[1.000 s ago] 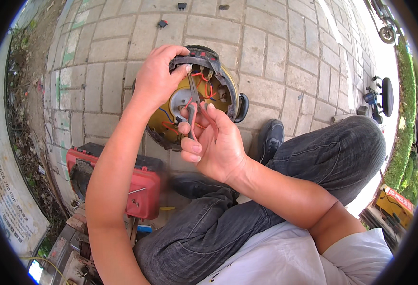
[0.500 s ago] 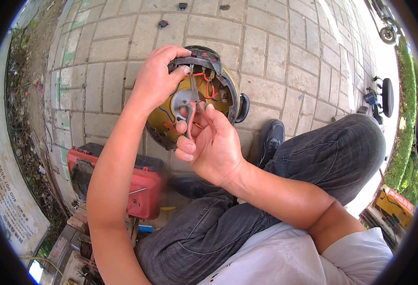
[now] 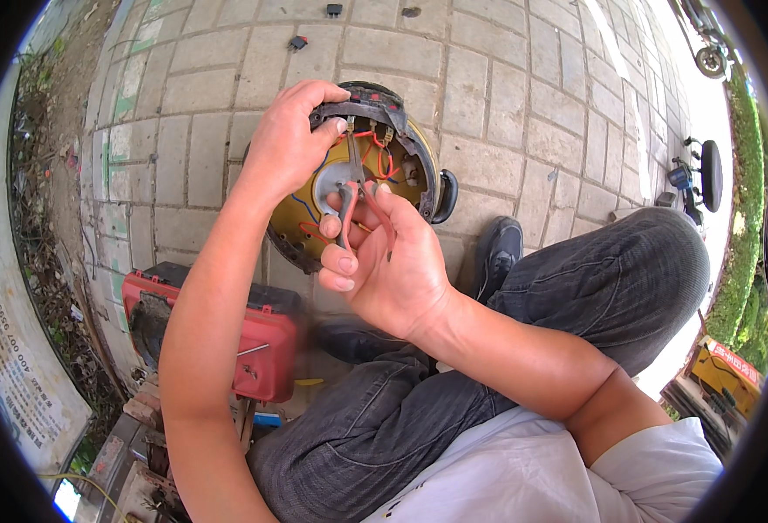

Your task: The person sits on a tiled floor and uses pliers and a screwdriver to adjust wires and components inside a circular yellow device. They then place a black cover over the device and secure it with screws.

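An opened round appliance housing, gold inside with a black rim, stands tilted on the pavers in front of me. Red, blue and yellow wires run through it to metal terminals under the upper rim. My left hand is closed over that rim at its upper left, thumb on the inner side and fingers outside. In my right hand are needle-nose pliers with red handles. Their long jaws point up into the housing and reach a terminal near my left thumb. Whether the tips pinch it is too small to tell.
A red and black toolbox lies at the left by my forearm. Two small black switch-like parts rest on the paving ahead. My bent leg and dark shoe are close on the right. A black handle juts from the housing's right side.
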Tool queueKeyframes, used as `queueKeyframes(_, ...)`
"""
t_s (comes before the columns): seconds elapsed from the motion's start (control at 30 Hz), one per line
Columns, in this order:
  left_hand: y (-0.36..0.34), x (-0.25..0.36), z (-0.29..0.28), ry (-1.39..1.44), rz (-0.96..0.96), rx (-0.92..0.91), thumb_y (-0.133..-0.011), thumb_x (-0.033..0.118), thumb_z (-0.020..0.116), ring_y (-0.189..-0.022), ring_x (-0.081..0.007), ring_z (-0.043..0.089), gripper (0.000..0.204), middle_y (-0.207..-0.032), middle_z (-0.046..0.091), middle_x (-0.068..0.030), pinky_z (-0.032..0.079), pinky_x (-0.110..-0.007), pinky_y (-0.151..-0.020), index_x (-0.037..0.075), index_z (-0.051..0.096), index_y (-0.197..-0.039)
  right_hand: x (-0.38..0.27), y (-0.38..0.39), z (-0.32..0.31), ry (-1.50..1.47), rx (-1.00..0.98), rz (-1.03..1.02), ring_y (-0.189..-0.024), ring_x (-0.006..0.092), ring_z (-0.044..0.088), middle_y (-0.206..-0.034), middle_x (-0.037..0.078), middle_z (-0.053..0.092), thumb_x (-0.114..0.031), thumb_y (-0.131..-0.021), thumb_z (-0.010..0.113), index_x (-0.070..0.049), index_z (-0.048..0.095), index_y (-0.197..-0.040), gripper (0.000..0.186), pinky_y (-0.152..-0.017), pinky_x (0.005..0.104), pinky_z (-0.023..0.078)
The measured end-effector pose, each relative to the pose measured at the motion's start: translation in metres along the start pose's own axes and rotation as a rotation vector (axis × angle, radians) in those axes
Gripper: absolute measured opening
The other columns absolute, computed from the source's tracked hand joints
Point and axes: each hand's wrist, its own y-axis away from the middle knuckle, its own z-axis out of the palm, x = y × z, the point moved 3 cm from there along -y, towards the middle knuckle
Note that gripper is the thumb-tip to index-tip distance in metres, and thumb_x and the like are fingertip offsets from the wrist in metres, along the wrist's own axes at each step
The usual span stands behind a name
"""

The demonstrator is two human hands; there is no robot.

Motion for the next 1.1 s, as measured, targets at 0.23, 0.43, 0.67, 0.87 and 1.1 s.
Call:
queueKeyframes(0.23,0.0,-0.003,0.001,0.042,-0.033,-0.031,-0.085,-0.003,0.07,-0.106,-0.0197,0.063,0.032,-0.115,0.065,-0.0082,0.051,-0.034,-0.095,0.002,0.064,-0.116,0.002,0.0,0.0,0.014,0.03,-0.005,-0.059,0.0217,0.046,-0.085,0.009,0.058,-0.04,-0.106,0.041,-0.013,0.056,-0.105,0.031,-0.06,0.0376,0.037)
queueKeyframes(0.43,0.001,0.0,0.002,0.017,-0.04,-0.017,-0.086,-0.003,0.069,-0.104,-0.0197,0.063,0.03,-0.112,0.065,-0.0085,0.052,-0.035,-0.093,0.002,0.063,-0.115,0.005,0.0,-0.001,0.002,0.009,-0.015,-0.061,0.0223,0.047,-0.086,0.009,0.058,-0.04,-0.106,0.042,-0.015,0.055,-0.105,0.028,-0.061,0.0382,0.038)
queueKeyframes(0.67,0.001,0.0,0.002,0.036,-0.046,-0.001,-0.087,-0.002,0.069,-0.104,-0.0218,0.064,0.028,-0.111,0.065,-0.0099,0.051,-0.035,-0.095,0.002,0.063,-0.114,0.006,-0.003,-0.003,0.05,-0.051,-0.031,-0.062,0.0211,0.047,-0.087,0.007,0.058,-0.04,-0.107,0.042,-0.016,0.054,-0.104,0.027,-0.059,0.036,0.038)
queueKeyframes(0.87,0.0,0.0,0.002,-0.026,0.019,-0.01,-0.086,0.0,0.07,-0.107,-0.0251,0.063,0.029,-0.111,0.065,-0.0107,0.049,-0.037,-0.097,0.003,0.064,-0.114,0.003,-0.004,0.007,0.02,-0.109,-0.015,-0.063,0.0201,0.047,-0.089,0.007,0.056,-0.034,-0.106,0.043,-0.015,0.051,-0.107,0.022,-0.058,0.0351,0.037)
queueKeyframes(1.1,-0.001,0.005,-0.003,-0.06,0.033,-0.067,-0.086,0.001,0.068,-0.11,-0.0287,0.061,0.033,-0.114,0.064,-0.0116,0.048,-0.038,-0.099,0.005,0.065,-0.118,0.008,-0.007,0.014,0.04,-0.142,-0.05,-0.064,0.0181,0.046,-0.093,0.006,0.057,-0.031,-0.102,0.046,-0.012,0.055,-0.112,0.023,-0.061,0.033,0.037)
